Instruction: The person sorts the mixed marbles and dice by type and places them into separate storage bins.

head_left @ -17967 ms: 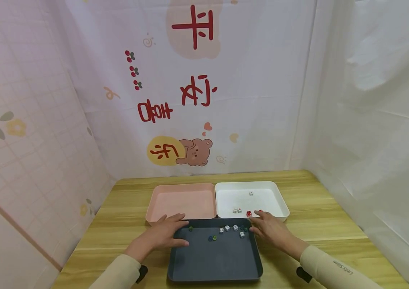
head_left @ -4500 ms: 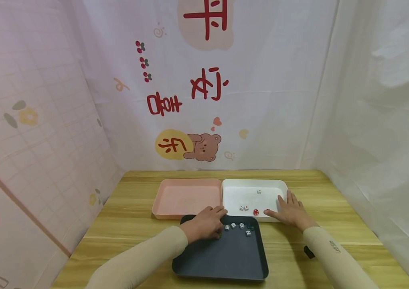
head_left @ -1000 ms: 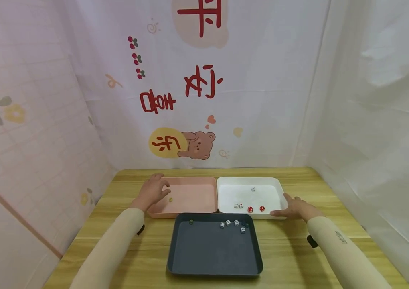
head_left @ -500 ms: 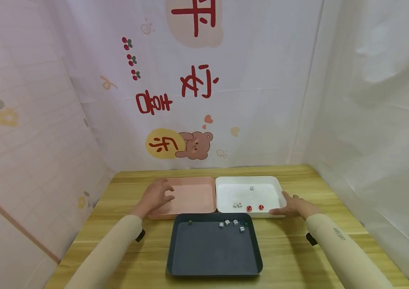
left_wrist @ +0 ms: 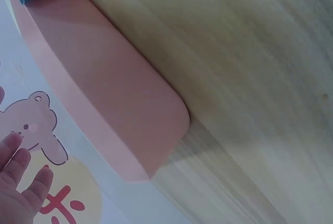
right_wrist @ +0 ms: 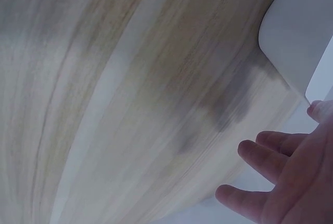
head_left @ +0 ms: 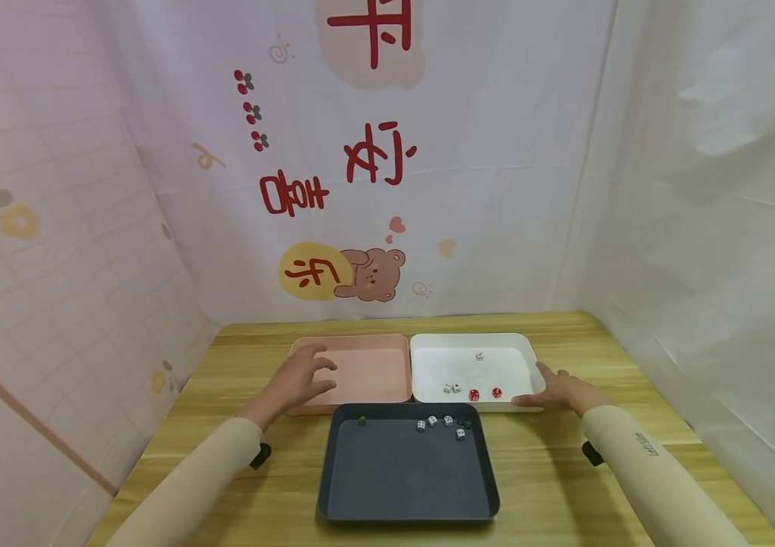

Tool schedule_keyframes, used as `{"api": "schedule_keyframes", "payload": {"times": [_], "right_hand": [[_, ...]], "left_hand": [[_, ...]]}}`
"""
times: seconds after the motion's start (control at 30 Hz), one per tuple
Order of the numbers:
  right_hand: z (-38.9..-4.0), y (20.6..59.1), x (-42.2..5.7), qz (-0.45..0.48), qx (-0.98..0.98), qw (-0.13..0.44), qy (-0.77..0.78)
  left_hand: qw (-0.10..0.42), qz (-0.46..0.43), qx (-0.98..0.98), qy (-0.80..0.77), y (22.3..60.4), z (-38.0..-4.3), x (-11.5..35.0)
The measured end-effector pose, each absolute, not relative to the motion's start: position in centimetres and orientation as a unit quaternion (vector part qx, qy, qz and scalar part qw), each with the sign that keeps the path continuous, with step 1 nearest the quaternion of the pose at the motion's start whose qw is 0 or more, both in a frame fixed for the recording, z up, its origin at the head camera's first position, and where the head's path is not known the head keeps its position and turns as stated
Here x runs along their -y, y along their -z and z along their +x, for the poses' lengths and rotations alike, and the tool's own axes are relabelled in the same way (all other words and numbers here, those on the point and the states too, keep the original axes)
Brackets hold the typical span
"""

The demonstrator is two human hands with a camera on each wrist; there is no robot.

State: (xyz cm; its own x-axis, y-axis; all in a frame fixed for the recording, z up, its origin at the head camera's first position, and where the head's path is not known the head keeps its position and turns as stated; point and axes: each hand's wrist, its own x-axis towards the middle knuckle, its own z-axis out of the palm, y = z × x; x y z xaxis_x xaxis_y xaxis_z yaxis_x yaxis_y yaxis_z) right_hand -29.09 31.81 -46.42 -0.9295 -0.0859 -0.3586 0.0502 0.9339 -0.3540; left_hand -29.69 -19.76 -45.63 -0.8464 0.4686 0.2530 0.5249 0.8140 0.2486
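Note:
My left hand [head_left: 295, 384] hovers over the left end of the pink tray [head_left: 374, 372], fingers loosely bent and apart, with nothing visible between them. In the left wrist view those fingers [left_wrist: 36, 187] also look relaxed; the tray's left floor is hidden by the hand. My right hand [head_left: 561, 391] is at the right front corner of the white tray [head_left: 517, 349]. Its thumb lies along the rim, and the other fingers [right_wrist: 265, 161] are extended. In the white tray lie two red dice [head_left: 473, 395] and several pale dice [head_left: 447, 388].
In front stands a dark grey tray [head_left: 408, 479] with several white dice [head_left: 421, 426], a small greenish piece [head_left: 362, 420] and dark small pieces [head_left: 466, 425] near its back edge. All three trays stand on a wooden table [head_left: 538, 486], with printed cloth [head_left: 497, 190] behind.
The blue and green pieces have left the dark tray's middle since 18 seconds ago. My left hand went from there to the pink tray, where a small yellowish piece showed one second ago.

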Motion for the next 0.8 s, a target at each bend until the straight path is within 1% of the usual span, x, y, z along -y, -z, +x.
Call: {"api": "schedule_keyframes", "payload": {"times": [0.33,0.6,0.8], "right_hand": [[-29.0,46.2,-31.6,-0.002,-0.962,0.193,0.191],[-28.9,45.9,-31.7,-0.011,-0.963,0.190,0.191],[-28.9,46.0,-31.7,-0.016,-0.964,0.190,0.187]], "left_hand": [[0.084,-0.292,0.939,0.160,45.8,-28.7,19.3],[0.063,-0.313,0.932,0.173,46.2,-27.8,18.5],[0.067,-0.330,0.928,0.161,46.4,-27.1,18.0]]}}
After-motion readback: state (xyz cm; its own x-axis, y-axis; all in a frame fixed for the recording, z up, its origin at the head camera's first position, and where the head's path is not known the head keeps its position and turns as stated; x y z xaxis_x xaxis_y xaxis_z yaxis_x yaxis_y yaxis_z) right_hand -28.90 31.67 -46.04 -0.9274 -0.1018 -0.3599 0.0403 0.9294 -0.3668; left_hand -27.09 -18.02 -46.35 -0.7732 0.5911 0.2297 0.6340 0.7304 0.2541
